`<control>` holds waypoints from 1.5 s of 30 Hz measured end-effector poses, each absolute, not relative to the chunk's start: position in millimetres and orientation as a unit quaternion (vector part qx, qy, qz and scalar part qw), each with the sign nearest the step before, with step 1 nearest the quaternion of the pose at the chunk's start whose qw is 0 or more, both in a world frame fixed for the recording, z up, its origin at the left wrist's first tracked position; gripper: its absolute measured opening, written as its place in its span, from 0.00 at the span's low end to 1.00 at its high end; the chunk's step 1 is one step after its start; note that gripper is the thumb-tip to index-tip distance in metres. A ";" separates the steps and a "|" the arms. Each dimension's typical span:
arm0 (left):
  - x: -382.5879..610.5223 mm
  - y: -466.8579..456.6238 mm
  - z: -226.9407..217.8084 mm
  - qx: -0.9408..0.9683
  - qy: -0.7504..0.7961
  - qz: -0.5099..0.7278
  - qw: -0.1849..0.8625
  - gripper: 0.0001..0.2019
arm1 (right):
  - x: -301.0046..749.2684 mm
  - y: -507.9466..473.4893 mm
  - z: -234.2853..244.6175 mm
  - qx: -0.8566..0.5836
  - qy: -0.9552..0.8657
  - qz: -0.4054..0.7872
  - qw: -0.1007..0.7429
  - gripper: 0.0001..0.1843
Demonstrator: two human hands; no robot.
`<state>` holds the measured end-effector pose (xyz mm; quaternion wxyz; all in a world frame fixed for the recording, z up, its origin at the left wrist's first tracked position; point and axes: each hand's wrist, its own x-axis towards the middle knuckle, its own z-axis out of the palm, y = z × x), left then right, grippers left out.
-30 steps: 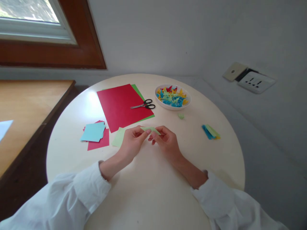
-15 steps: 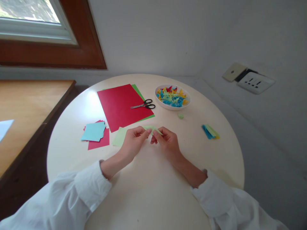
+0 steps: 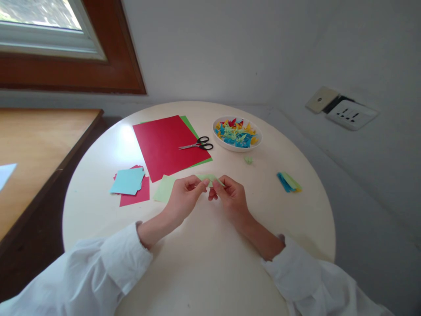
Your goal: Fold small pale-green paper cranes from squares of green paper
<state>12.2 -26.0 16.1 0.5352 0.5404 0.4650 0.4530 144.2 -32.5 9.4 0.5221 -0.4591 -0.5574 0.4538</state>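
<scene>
Between my two hands is a light green piece of paper [image 3: 208, 177], held just above the white round table. My left hand [image 3: 187, 193] pinches its left side with thumb and fingers. The right side is gripped by my right hand [image 3: 232, 197], its thumb close to the left one. My fingers cover part of the paper, so its exact folds are hard to make out. Flat on the table beside my left hand lies a light green sheet [image 3: 163, 188], partly hidden by that hand. A small folded light green paper piece [image 3: 248, 160] rests beyond my right hand.
Scissors [image 3: 197, 145] with black handles lie on a large red sheet [image 3: 167, 153] over a green one. A white bowl [image 3: 237, 149] holds many colourful folded papers. Light blue squares [image 3: 127, 181] overlap red ones at left; coloured paper strips [image 3: 289, 181] lie at right.
Both hands keep hold of the light green paper, with only a very slight shift of the fingers to the right. The other things stay in place; the view moves slightly.
</scene>
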 end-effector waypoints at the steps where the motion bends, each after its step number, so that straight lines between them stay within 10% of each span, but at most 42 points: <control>1: 12.6 -26.0 16.8 0.542 0.458 0.449 0.544 0.15 | 144.3 -32.0 9.6 -0.461 -0.554 0.451 0.526 0.18; 45: 12.3 -17.6 14.2 0.487 0.400 0.411 0.658 0.18 | 149.5 -16.8 3.1 -0.492 -0.469 0.455 0.575 0.08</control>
